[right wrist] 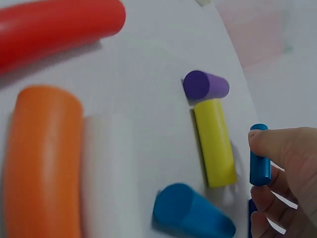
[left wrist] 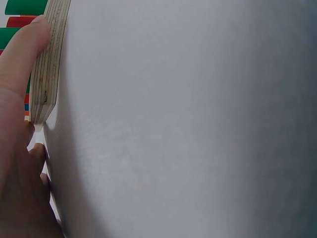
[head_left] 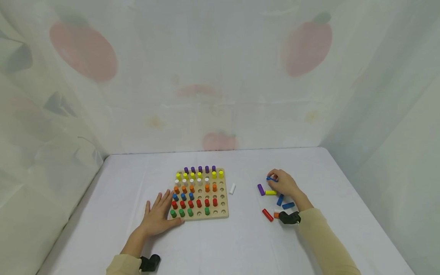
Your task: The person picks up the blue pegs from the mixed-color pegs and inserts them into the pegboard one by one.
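Note:
My right hand (head_left: 284,184) pinches a blue peg (right wrist: 260,162) between thumb and fingers, raised over the right part of the table. Close below it lie a purple peg (head_left: 261,190), a yellow peg (head_left: 270,193) and another blue peg (head_left: 280,199). At the front left corner of a wooden pegboard (head_left: 216,216), my left hand (head_left: 157,217) rests with its fingers spread; the thumb touches the front edge. Coloured pegs stand upright in the board in rows, purple at the back and green at the front, with several bare holes, mostly toward the right.
A white peg (head_left: 232,189) lies just right of the board. Nearer the right wrist are a red peg (head_left: 267,215), an orange peg (right wrist: 44,163), a white peg (right wrist: 109,178) beside it, and a further blue peg (head_left: 288,205). Printed white curtains (head_left: 254,114) surround the table.

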Motion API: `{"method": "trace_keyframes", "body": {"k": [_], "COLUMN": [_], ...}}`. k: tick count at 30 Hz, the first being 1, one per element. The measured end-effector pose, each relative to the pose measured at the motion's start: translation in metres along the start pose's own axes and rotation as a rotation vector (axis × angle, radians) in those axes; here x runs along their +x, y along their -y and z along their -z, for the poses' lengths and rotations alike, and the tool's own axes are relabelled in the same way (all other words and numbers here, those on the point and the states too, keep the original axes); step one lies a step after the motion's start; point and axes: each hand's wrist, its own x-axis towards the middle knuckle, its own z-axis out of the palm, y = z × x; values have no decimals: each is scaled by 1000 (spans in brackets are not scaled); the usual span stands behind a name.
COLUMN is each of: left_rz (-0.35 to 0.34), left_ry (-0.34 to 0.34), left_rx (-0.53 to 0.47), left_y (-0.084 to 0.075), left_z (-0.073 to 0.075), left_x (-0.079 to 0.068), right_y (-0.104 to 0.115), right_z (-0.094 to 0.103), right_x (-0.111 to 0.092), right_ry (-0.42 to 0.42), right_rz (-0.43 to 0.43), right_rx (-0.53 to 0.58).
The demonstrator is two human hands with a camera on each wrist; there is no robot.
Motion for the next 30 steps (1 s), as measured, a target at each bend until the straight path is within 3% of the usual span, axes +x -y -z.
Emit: {"method": "trace_keyframes", "body": {"k": [19, 30], "left_rz": [5, 5], "left_ry": [3, 6], "left_rx": [0, -6], "left_y": [-4, -5], "left_z": [4, 4], "left_x": [1, -1], "right_y": [24, 37], "right_z": [-11, -25], "right_x": [1, 3], "right_ry": [-43, -89], "right_rz": [188, 192], "right_rx": [97, 88]}}
